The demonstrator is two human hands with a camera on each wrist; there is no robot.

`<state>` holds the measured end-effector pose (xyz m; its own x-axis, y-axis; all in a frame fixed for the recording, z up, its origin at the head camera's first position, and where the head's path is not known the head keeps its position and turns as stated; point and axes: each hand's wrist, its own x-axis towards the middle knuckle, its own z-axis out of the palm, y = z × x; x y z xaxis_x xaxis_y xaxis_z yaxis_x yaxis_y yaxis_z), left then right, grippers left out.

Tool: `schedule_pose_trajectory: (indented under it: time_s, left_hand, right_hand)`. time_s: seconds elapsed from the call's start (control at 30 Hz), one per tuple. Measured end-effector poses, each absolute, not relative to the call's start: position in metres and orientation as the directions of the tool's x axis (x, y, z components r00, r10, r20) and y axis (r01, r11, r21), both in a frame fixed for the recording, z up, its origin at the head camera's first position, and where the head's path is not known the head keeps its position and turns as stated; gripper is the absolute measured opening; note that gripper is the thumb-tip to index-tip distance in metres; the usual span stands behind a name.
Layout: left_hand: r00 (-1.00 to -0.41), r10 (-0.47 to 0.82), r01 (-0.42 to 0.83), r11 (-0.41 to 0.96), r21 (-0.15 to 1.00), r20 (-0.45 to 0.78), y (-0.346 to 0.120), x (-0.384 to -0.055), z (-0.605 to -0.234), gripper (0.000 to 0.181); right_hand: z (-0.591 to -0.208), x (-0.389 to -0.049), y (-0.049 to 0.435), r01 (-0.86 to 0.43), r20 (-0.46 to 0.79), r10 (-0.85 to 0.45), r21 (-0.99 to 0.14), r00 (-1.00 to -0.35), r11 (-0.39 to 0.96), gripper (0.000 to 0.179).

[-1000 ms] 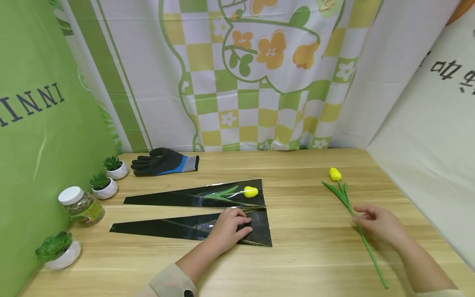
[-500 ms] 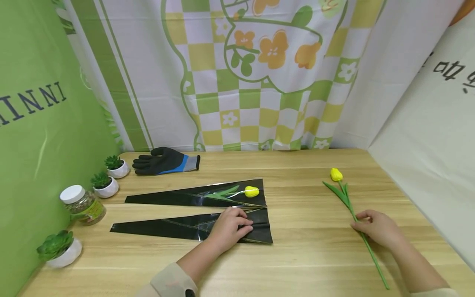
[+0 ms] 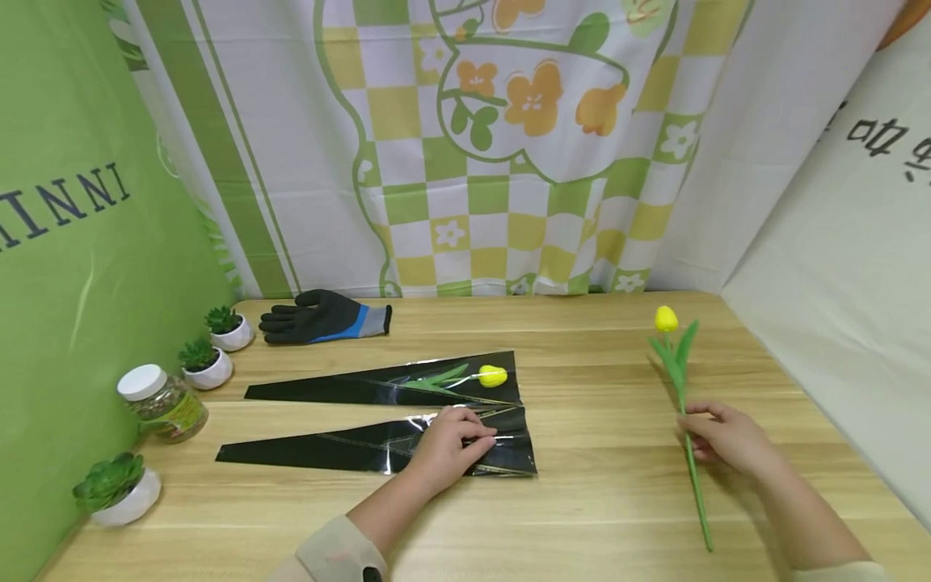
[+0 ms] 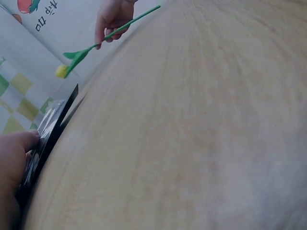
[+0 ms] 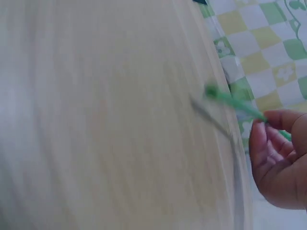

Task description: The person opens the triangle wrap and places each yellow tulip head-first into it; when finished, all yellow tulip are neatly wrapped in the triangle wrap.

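Over by the right edge of the table (image 3: 582,517), the person's right hand (image 3: 730,436) is pinching the green stem of a yellow tulip (image 3: 680,376) between thumb and fingers. The bloom is pointing toward the far edge and the stem's lower end toward the near one. From the right wrist, that end is looking blurred, and it is hanging clear of the wood, with its shadow falling apart from it.

The left hand (image 3: 447,453) is resting on the near black sleeve (image 3: 356,453), thumb and forefinger drawn close together and pinching the clear film by its wide end. That sleeve's narrow tip is pointing at the left edge. Just beyond it, the far black sleeve (image 3: 320,390) is lying much the same way, with a second tulip (image 3: 493,376) showing inside.

A black and blue glove (image 3: 320,319) is lying along the far edge. Down the left edge, from the far-left corner, a small potted succulent (image 3: 230,330), another succulent (image 3: 207,368), a white-lidded jar (image 3: 167,408) and a larger succulent (image 3: 120,489) are standing.
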<state>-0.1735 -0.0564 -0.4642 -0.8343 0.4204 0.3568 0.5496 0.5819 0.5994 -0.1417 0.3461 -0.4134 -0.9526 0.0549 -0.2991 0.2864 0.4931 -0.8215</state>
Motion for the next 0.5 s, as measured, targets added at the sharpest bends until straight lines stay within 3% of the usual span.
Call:
schedule_pose_trajectory:
  time_s: [0.1, 0.33, 0.5]
  left_hand:
    - [-0.844, 0.41, 0.534, 0.575, 0.62, 0.346, -0.056, -0.173, -0.463, 0.014]
    - [-0.837, 0.407, 0.547, 0.587, 0.596, 0.367, -0.055, -0.173, -0.46, 0.014]
    - [-0.845, 0.387, 0.533, 0.565, 0.63, 0.368, -0.055, -0.174, -0.458, 0.014]
  right_hand:
    - [-0.411, -0.143, 0.335, 0.27, -0.282, 0.024, -0.886, -0.959, 0.376, 0.051]
    - [-0.405, -0.147, 0.307, 0.229, -0.232, -0.013, -0.966, -0.973, 0.117, 0.013]
    - [-0.403, -0.15, 0.289, 0.211, -0.212, 0.012, -0.977, -0.977, -0.043, 0.012]
